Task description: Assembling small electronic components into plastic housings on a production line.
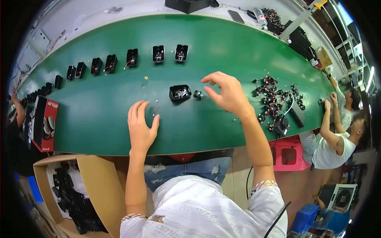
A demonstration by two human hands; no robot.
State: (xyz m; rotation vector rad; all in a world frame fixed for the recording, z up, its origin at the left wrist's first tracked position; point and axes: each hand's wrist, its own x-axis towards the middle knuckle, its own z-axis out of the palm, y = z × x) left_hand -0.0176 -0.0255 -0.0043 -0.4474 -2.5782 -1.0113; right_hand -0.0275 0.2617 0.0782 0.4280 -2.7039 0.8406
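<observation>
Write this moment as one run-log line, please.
left hand: open, beside red wire | right hand: open, near small component | black housing: on green table

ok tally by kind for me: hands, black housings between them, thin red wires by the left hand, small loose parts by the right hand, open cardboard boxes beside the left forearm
Hands (left hand, right hand): 2
Black housing: 1
Thin red wire: 1
Small loose part: 1
Open cardboard box: 1
Total: 6
</observation>
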